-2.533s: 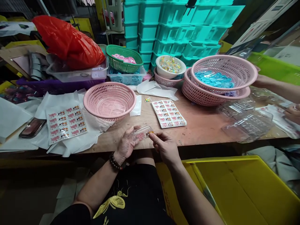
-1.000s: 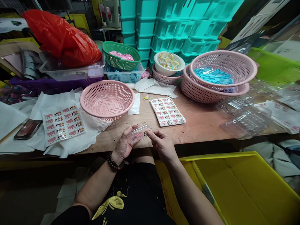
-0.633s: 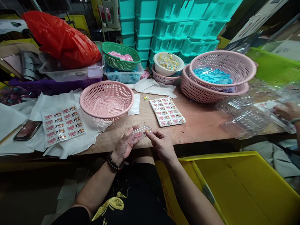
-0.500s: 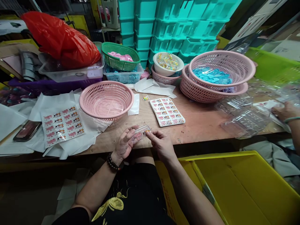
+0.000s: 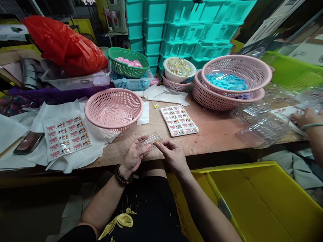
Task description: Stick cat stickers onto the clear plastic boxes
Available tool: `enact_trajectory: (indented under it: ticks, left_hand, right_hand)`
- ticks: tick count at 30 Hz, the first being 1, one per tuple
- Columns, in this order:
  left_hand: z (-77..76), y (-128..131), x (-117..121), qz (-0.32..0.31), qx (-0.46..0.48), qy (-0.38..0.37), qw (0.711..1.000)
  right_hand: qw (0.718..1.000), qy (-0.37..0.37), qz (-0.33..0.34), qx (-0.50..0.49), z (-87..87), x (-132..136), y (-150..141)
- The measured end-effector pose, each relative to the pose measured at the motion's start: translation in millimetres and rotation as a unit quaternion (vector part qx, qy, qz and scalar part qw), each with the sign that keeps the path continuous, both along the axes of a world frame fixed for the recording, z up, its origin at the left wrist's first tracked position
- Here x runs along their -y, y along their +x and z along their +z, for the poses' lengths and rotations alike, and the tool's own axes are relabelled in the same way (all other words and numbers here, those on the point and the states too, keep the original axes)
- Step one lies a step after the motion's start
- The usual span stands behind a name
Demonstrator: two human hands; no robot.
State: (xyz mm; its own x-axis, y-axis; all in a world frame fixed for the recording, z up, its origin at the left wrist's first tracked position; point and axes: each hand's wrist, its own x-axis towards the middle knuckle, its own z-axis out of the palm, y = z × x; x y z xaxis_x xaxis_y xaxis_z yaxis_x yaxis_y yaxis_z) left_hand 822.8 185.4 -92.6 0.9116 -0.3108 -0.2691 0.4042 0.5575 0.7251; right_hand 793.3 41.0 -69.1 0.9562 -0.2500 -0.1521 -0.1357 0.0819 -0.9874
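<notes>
My left hand (image 5: 133,154) is closed round a small clear plastic box (image 5: 150,139), held just above the table's front edge. Its thumb lies across the box's front face. On that face sits a printed sticker (image 5: 157,142) with an orange and black cat picture, partly covered by my fingers. My right hand (image 5: 174,156) pinches the sticker's right end between thumb and forefinger, against the box. Beyond my hands lies a stack of sticker sheets (image 5: 179,120) with cat pictures and pink lettering. Another sticker sheet (image 5: 67,137) rests on white paper at the left.
A pink basket (image 5: 113,124) stands behind my left hand. Stacked pink baskets (image 5: 227,104) hold blue pieces at the right. Clear plastic packs (image 5: 264,131) lie near another person's hand (image 5: 306,119). A phone (image 5: 29,143) is at the left, a yellow box (image 5: 252,191) below the table.
My left thumb has moved right across the box and now covers the pink lettering that showed before. My right hand stays pinched at the sticker's right end.
</notes>
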Motion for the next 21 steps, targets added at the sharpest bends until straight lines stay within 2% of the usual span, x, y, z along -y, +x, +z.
enact_trajectory:
  ticks: [1, 3, 5, 7, 8, 9, 11, 12, 15, 17, 18, 19, 20, 21]
  left_hand:
    - [-0.2, -0.3, 0.5, 0.004, 0.006, 0.004, 1.0]
    - [-0.1, -0.4, 1.1, 0.023, 0.024, 0.014, 0.999]
    - [0.8, 0.3, 1.0, 0.05, 0.038, 0.02, 0.998]
    - [2.9, 1.2, 0.9, 0.069, 0.043, 0.021, 0.996]
    - [4.2, 1.4, 1.3, 0.07, 0.043, 0.02, 0.996]
    - [5.4, 1.0, 2.2, 0.064, 0.043, 0.02, 0.997]
    - [6.4, -1.8, 5.9, 0.035, 0.046, 0.015, 0.998]
    - [5.8, -4.3, 8.3, 0.015, 0.048, 0.012, 0.999]
    - [-0.1, -13.7, 15.4, -0.073, 0.065, 0.006, 0.995]
    - [-2.6, -18.9, 19.6, -0.176, 0.086, 0.009, 0.981]
    - [-1.0, -21.1, 22.2, -0.224, 0.102, 0.019, 0.969]
    - [3.5, -23.3, 25.5, -0.263, 0.123, 0.036, 0.956]
    - [11.2, -26.1, 29.6, -0.286, 0.15, 0.061, 0.944]
    - [22.2, -29.8, 34.6, -0.292, 0.183, 0.089, 0.935]
  right_hand:
    - [0.999, -0.038, 0.0, 0.004, 0.0, 0.6, -0.9]
    - [0.987, -0.158, -0.014, 0.003, 2.4, 5.3, -2.8]
    - [0.951, -0.302, -0.072, -0.018, 7.5, 14.3, -3.2]
    - [0.915, -0.375, -0.138, -0.049, 12.4, 23.8, -1.8]
    - [0.918, -0.364, -0.15, -0.059, 13.9, 27.0, -0.8]
    - [0.934, -0.324, -0.137, -0.064, 14.7, 28.4, 0.0]
    - [0.977, -0.202, -0.053, -0.048, 14.5, 26.6, -0.4]
    - [0.989, -0.143, 0.001, -0.033, 14.4, 25.1, -2.0]
    - [0.989, -0.038, 0.143, -0.012, 20.6, 35.1, -14.2]
    - [0.983, -0.025, 0.177, -0.035, 30.8, 64.9, -31.9]
    - [0.985, -0.035, 0.16, -0.052, 36.2, 87.1, -45.1]
    - [0.99, -0.068, 0.108, -0.065, 40.4, 112.9, -61.4]
    - [0.991, -0.112, 0.028, -0.075, 42.4, 140.5, -80.2]
    - [0.981, -0.161, -0.089, -0.064, 41.3, 168.3, -101.0]
